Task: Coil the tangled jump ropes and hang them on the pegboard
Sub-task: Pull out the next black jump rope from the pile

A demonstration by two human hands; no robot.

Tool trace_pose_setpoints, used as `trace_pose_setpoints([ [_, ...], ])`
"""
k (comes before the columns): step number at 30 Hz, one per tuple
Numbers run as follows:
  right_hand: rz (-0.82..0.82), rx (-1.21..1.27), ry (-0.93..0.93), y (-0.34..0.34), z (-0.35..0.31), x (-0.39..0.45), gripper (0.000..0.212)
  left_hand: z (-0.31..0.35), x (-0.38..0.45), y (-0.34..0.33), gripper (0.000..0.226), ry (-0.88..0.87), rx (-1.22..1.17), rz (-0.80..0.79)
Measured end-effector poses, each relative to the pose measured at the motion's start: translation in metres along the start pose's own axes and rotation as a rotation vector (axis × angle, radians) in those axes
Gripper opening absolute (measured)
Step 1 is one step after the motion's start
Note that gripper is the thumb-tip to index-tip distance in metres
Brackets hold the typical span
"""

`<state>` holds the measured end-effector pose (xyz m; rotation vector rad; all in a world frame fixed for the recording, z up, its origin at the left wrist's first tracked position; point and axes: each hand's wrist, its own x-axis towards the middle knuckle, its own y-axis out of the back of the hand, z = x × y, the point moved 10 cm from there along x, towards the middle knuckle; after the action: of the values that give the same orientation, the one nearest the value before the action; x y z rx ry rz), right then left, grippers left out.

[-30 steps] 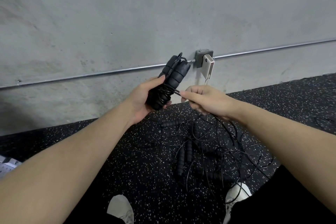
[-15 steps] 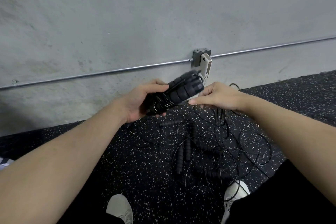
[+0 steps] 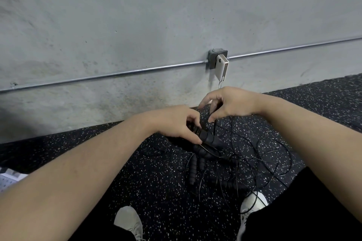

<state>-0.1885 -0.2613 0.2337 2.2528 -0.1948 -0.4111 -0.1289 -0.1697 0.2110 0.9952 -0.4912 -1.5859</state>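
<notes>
Coiled jump rope (image 3: 205,140): black ribbed foam handles, thin cord wound round; low over the speckled rubber floor (image 3: 137,172), gripped by left hand (image 3: 174,123) fingers. Right hand (image 3: 229,103): just beyond the rope, fingers curled, pinching cord. Tangled ropes (image 3: 235,172): loose black loops below it, beside white shoes (image 3: 252,203). Concrete wall (image 3: 137,25) behind, with metal conduit (image 3: 117,73).

gym, speckled rubber floor (image 3: 117,162), concrete wall (image 3: 156,15)
</notes>
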Motion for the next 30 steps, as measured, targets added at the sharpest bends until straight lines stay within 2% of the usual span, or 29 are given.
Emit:
trace_pose_setpoints([
  [3, 0.019, 0.084, 0.011, 0.004, -0.001, 0.0, 0.046, -0.004, 0.001, 0.002, 0.047, 0.045, 0.151, 0.031],
  [6, -0.01, 0.089, -0.028, -0.001, 0.0, 0.001, 0.053, -0.003, 0.0, 0.008, 0.077, 0.079, 0.385, 0.066],
  [7, -0.017, 0.092, -0.04, -0.003, 0.001, 0.003, 0.054, -0.001, -0.001, 0.01, 0.075, 0.076, 0.458, 0.077],
  [9, -0.026, 0.119, -0.079, -0.006, 0.008, 0.007, 0.052, 0.003, -0.003, 0.016, 0.051, 0.073, 0.508, 0.122],
  [11, -0.042, 0.118, -0.114, -0.006, 0.017, 0.006, 0.044, -0.005, -0.008, 0.028, 0.036, 0.107, 0.442, 0.205],
  [15, 0.015, 0.091, -0.121, 0.004, 0.026, -0.001, 0.006, -0.022, -0.018, 0.05, 0.034, 0.172, 0.262, 0.359],
  [19, 0.164, 0.27, -0.108, 0.018, 0.022, -0.006, 0.016, -0.042, -0.023, 0.062, 0.048, 0.248, 0.118, 0.433],
  [23, 0.207, 0.371, -0.162, 0.027, 0.027, -0.015, 0.024, -0.063, -0.027, 0.075, 0.042, 0.344, 0.153, 0.476],
  [27, 0.404, 0.596, -0.33, 0.044, 0.06, -0.026, 0.029, -0.081, -0.033, 0.088, 0.048, 0.401, 0.134, 0.552],
  [30, 0.266, 0.547, -0.437, 0.025, 0.074, -0.029, 0.034, -0.086, -0.033, 0.09, 0.05, 0.412, 0.131, 0.568],
])
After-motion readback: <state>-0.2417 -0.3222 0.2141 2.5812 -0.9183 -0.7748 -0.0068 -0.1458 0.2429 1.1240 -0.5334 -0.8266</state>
